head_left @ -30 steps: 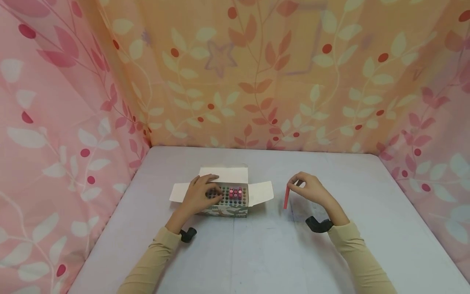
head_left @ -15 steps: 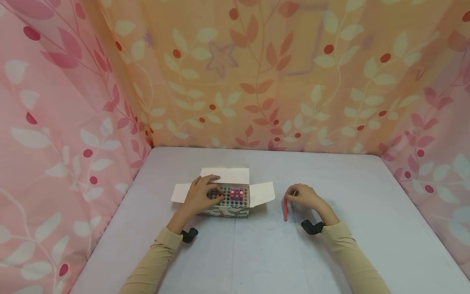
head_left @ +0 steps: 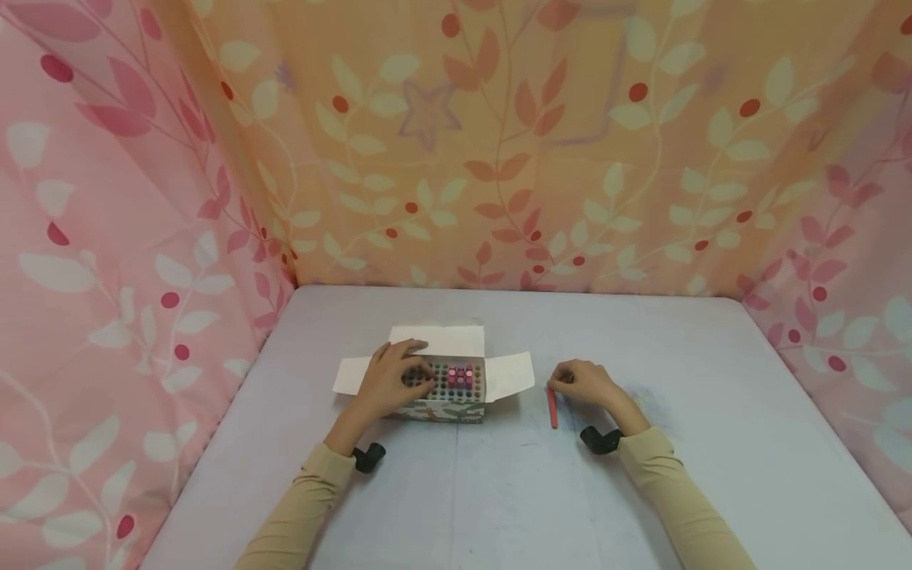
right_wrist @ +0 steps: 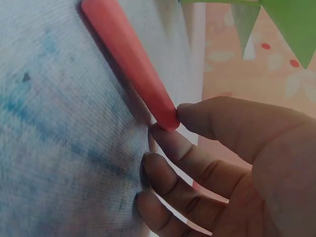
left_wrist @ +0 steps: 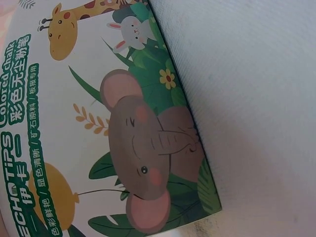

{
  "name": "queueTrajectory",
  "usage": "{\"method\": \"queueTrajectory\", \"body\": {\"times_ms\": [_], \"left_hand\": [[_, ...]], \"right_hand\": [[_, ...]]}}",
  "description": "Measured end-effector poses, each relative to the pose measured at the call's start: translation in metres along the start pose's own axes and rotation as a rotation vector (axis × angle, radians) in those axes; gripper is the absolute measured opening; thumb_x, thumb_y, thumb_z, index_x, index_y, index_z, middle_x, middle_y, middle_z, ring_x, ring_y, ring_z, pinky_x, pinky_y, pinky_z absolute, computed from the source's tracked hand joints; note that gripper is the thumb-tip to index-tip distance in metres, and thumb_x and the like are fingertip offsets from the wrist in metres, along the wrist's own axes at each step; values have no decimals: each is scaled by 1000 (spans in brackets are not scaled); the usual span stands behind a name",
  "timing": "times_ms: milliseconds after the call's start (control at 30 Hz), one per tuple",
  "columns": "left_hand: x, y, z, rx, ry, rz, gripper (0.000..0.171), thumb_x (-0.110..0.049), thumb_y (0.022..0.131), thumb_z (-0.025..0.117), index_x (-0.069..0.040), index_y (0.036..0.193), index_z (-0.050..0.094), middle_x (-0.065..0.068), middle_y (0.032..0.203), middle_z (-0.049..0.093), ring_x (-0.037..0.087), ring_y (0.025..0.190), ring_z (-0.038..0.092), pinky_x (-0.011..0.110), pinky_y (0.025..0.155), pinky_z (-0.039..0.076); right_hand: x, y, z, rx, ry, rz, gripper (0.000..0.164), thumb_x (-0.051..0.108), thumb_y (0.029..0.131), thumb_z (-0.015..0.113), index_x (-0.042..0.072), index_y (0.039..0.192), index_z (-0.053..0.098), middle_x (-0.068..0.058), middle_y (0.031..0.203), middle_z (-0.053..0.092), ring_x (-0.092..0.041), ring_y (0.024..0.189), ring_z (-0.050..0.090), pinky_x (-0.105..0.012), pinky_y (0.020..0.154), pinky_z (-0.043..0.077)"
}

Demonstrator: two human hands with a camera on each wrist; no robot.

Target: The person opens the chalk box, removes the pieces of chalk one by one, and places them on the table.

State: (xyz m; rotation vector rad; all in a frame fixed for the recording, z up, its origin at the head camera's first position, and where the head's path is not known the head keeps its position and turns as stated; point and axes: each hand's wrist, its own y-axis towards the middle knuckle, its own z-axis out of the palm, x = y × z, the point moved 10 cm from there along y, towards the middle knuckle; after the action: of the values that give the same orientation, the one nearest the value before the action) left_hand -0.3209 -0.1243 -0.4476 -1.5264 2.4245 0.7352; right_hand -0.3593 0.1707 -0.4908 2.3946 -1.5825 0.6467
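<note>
A: What does the right hand [head_left: 587,384] have?
B: A red chalk stick [right_wrist: 132,61], its far end in a narrow pinch between thumb [right_wrist: 212,115] and index finger [right_wrist: 185,152].
A: Where is that stick?
B: Low along the white tablecloth [head_left: 499,491], right of the colored chalk box [head_left: 442,410] and apart from it, with the other end pointing near. I can't tell whether its whole length touches the cloth.
A: And the left hand [head_left: 385,384]?
B: At the left part of the box, thumb and index finger bent into a loop. I can't tell whether they grip anything.
A: How does the box stand?
B: Open, its 3 white flaps [head_left: 509,377] spread left, far and right. A few pink chalk sticks [head_left: 460,378] stand out toward the right. A printed elephant [left_wrist: 140,140] and giraffe [left_wrist: 63,34] decorate a side.
A: And the cloth?
B: Blue smudges [right_wrist: 69,140] beside the right hand.
</note>
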Motion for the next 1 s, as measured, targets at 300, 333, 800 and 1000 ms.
{"method": "queueTrajectory", "body": {"times_ms": [300,333,800,1000], "left_hand": [[-1,0,-2,-2,4,4,10,-40,81,69,-30,83,68,-1,135,49,23,129,38,53,113,17],[-1,0,-1,-1,4,3,10,-40,81,69,-30,84,68,-1,135,48,23,129,38,52,113,17],[1,-1,0,2,5,-8,9,-39,81,69,-31,83,67,-2,135,48,22,130,37,52,114,16],[-1,0,-1,-8,0,8,10,-40,80,70,-31,83,67,-1,135,48,23,129,38,52,114,16]], "right_hand": [[3,2,-2,-33,-64,-6,12,29,85,65,18,80,64,9,69,58,-9,64,50,-30,60,34],[6,2,-4,-42,-66,-8,12,29,85,65,18,80,64,8,69,59,-9,64,50,-30,60,35],[75,12,-63,-319,-26,-157,12,22,87,63,12,91,69,0,81,66,-15,71,60,-34,64,49],[111,12,-72,-369,10,-243,12,22,88,63,13,93,69,-2,89,65,-20,81,62,-40,72,48]]}}
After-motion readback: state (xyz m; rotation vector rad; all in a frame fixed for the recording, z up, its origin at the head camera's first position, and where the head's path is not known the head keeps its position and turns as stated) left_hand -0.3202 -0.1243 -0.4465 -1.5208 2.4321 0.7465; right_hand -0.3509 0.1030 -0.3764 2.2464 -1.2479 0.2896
